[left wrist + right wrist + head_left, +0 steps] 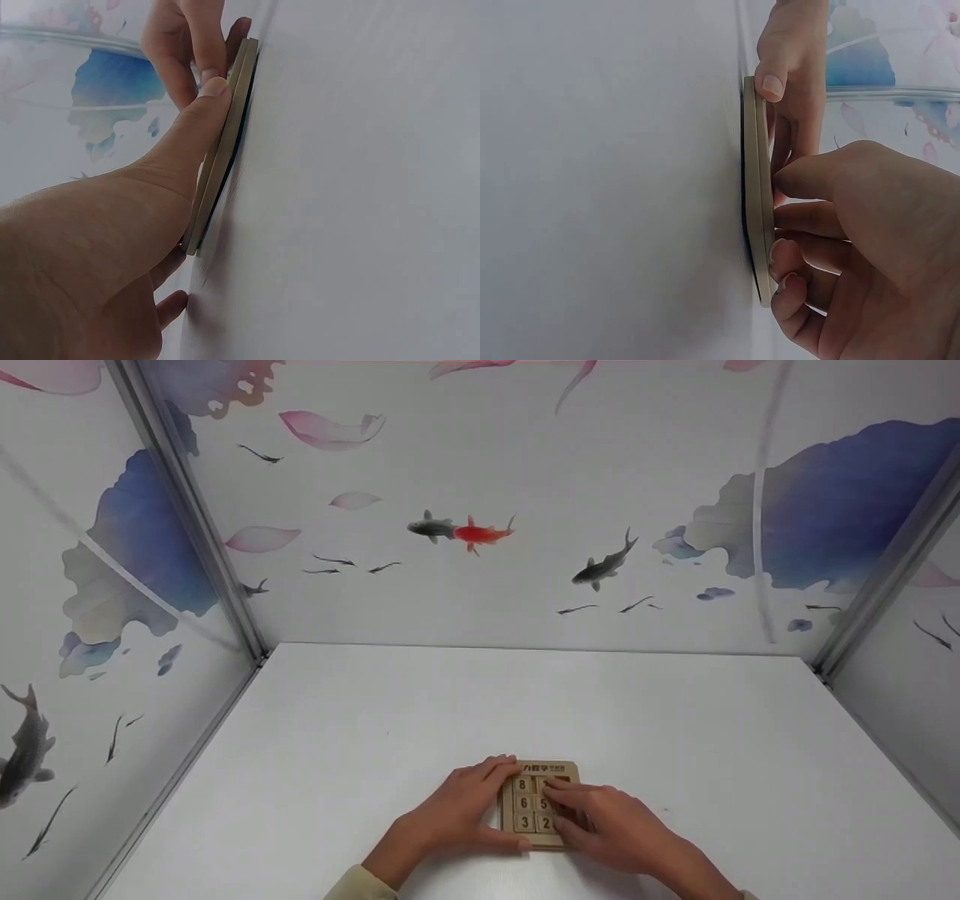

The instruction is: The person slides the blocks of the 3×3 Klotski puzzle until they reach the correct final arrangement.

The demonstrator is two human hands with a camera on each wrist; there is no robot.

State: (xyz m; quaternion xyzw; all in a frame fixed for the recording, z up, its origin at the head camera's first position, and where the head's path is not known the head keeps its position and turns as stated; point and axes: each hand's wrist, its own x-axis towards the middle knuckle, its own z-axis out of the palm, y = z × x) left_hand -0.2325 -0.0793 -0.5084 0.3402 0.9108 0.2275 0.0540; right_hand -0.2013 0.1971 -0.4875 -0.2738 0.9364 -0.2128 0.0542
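Observation:
A wooden number slide puzzle lies on the white table, with printed characters along its top rim. Its square tiles show 8, 6, 5, 3 and 2; those on the right are partly covered. My left hand grips the frame from the left, fingers at the top left corner and thumb on the bottom rim. From the right, my right hand touches the right-hand tiles with thumb and fingertips. In the right wrist view its outer fingers bend beside the edge of the frame. Seen side-on in the left wrist view, the puzzle is a thin layered board.
The white tabletop extends around the puzzle. Behind it stands a white wall panel painted with fish, petals and blue leaves. Side panels with metal posts bound the table left and right.

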